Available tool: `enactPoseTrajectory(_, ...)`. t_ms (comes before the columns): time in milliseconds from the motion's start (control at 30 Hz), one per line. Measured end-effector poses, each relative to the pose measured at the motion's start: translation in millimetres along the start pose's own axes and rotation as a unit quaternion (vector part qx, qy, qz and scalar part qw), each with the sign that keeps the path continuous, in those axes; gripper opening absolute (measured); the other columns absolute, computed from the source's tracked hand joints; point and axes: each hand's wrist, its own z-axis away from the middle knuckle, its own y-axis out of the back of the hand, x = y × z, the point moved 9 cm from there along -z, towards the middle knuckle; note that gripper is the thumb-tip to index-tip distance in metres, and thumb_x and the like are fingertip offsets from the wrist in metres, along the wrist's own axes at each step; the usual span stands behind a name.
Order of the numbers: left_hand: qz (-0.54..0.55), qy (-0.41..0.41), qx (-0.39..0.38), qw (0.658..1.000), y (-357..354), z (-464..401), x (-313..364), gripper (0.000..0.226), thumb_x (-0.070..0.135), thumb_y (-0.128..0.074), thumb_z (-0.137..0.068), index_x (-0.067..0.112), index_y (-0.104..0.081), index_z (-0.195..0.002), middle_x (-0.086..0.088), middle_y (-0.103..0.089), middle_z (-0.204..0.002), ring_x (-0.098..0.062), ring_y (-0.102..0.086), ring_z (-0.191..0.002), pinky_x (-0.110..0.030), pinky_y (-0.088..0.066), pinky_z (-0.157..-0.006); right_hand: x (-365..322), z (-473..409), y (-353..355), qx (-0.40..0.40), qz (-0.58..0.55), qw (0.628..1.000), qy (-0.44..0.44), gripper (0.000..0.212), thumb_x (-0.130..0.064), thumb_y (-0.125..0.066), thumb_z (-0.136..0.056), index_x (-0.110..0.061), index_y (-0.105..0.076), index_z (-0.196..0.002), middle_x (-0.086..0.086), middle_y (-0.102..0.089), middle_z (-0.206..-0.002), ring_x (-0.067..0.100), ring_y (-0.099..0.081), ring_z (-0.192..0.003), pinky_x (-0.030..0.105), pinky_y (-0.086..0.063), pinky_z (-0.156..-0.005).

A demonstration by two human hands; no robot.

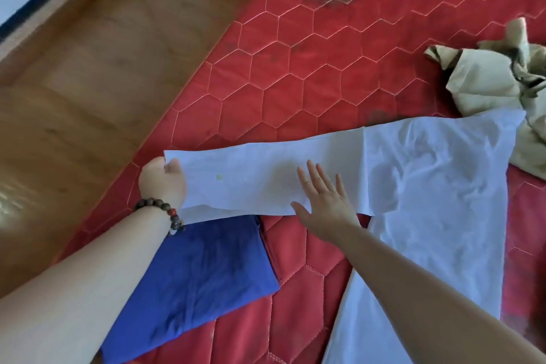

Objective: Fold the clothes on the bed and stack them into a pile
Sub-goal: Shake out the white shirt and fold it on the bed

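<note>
The left hand point(163, 183) grips the far end of a white garment point(384, 174), fingers curled over its edge, a bead bracelet point(165, 213) on the wrist. The right hand point(323, 201) lies flat on the same garment with fingers spread and straight, pressing the cloth down at the middle of the stretched-out strip. The white garment lies spread across the red quilted bed point(325, 68). A folded blue garment point(201, 275) lies just beside the white garment, partly under its near edge and under the left forearm. A crumpled beige garment point(496, 80) touches the white garment's far corner. A wooden floor point(88, 68) runs alongside the bed.
</note>
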Motion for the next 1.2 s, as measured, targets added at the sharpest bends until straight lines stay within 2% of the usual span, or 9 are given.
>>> enactPoseTrajectory(133,-0.019,0.044,-0.012,0.999,5,-3,-42,0.044,0.007,-0.042,-0.096,0.009,-0.023,-0.056,-0.006,-0.027,-0.058,-0.026,-0.030,-0.066,-0.035,-0.018,-0.058,-12,-5,-13,-0.027,0.014,1.000,-0.001,0.068,-0.055,-0.021,-0.099,-0.029,0.013,-0.152,-0.007,0.027,-0.157,0.010,0.026,-0.144,0.043,0.012,-0.119)
enactPoseTrajectory(333,-0.057,0.044,-0.027,0.997,16,-19,-78,0.046,0.008,-0.044,-0.097,0.008,-0.024,-0.055,-0.006,-0.026,-0.057,-0.027,-0.031,-0.066,-0.036,-0.018,-0.059,-26,-14,-23,-0.042,0.028,0.999,0.020,0.070,-0.055,-0.024,-0.099,-0.026,0.009,-0.153,-0.009,0.022,-0.158,0.008,0.024,-0.144,0.042,0.012,-0.120)
enactPoseTrajectory(600,-0.062,0.053,-0.042,0.996,20,-16,-99,0.039,0.011,-0.050,-0.090,0.012,-0.029,-0.057,-0.002,-0.030,-0.054,-0.024,-0.030,-0.054,-0.032,-0.020,-0.047,-43,-24,-32,-0.047,0.033,0.998,0.024,0.067,-0.051,-0.023,-0.100,-0.027,0.009,-0.153,-0.011,0.024,-0.158,0.004,0.027,-0.141,0.043,0.013,-0.119)
enactPoseTrajectory(700,0.021,0.073,-0.086,0.993,10,-14,-101,0.022,0.020,-0.061,-0.090,0.010,-0.047,-0.077,0.003,-0.039,-0.068,-0.019,-0.039,-0.067,-0.032,-0.036,-0.057,-60,-28,-33,-0.035,0.016,0.998,0.042,0.063,-0.047,-0.025,-0.101,-0.031,0.006,-0.154,-0.011,0.020,-0.160,0.005,0.025,-0.142,0.042,0.012,-0.119)
enactPoseTrajectory(833,0.046,0.068,-0.162,0.983,-3,-8,-96,0.018,0.015,-0.065,-0.085,0.008,-0.055,-0.098,-0.003,-0.056,-0.089,-0.020,-0.051,-0.079,-0.029,-0.041,-0.061,-75,-30,-38,-0.021,0.016,0.998,0.051,0.059,-0.039,-0.026,-0.103,-0.030,0.000,-0.155,-0.009,0.014,-0.162,0.015,0.016,-0.148,0.043,0.007,-0.120)
enactPoseTrajectory(933,-0.010,0.085,-0.113,0.990,8,-5,-92,0.030,0.005,-0.060,-0.083,0.013,-0.056,-0.111,-0.011,-0.057,-0.109,-0.029,-0.055,-0.094,-0.035,-0.047,-0.068,-77,-31,-38,-0.018,-0.006,0.998,0.067,0.058,-0.034,-0.029,-0.103,-0.032,-0.003,-0.154,-0.011,0.014,-0.161,0.015,0.015,-0.148,0.041,0.007,-0.120)
enactPoseTrajectory(1033,-0.130,0.017,-0.008,0.991,22,0,-59,0.049,0.007,-0.066,-0.082,0.014,-0.051,-0.127,-0.018,-0.048,-0.129,-0.035,-0.044,-0.120,-0.049,-0.043,-0.088,-70,-31,-29,0.006,-0.031,0.997,0.068,0.058,-0.031,-0.033,-0.103,-0.031,-0.007,-0.155,-0.013,0.016,-0.158,0.011,0.015,-0.148,0.037,0.010,-0.120)
enactPoseTrajectory(1133,-0.118,-0.093,-0.040,0.988,-7,18,-7,0.051,0.007,-0.065,-0.083,0.012,-0.050,-0.131,-0.016,-0.043,-0.135,-0.035,-0.039,-0.125,-0.050,-0.040,-0.094,-35,-30,-6,0.094,0.008,0.996,-0.001,0.060,-0.028,-0.034,-0.101,-0.023,-0.011,-0.156,-0.005,0.011,-0.162,0.013,0.012,-0.148,0.041,0.009,-0.120)
enactPoseTrajectory(1200,-0.117,-0.146,-0.078,0.979,-36,35,23,0.051,0.007,-0.062,-0.083,0.012,-0.049,-0.131,-0.014,-0.041,-0.136,-0.033,-0.036,-0.127,-0.045,-0.037,-0.096,7,-24,12,0.161,0.031,0.980,-0.116,0.063,-0.031,-0.037,-0.099,-0.019,-0.011,-0.155,0.002,0.009,-0.162,0.018,0.010,-0.149,0.046,0.010,-0.118)
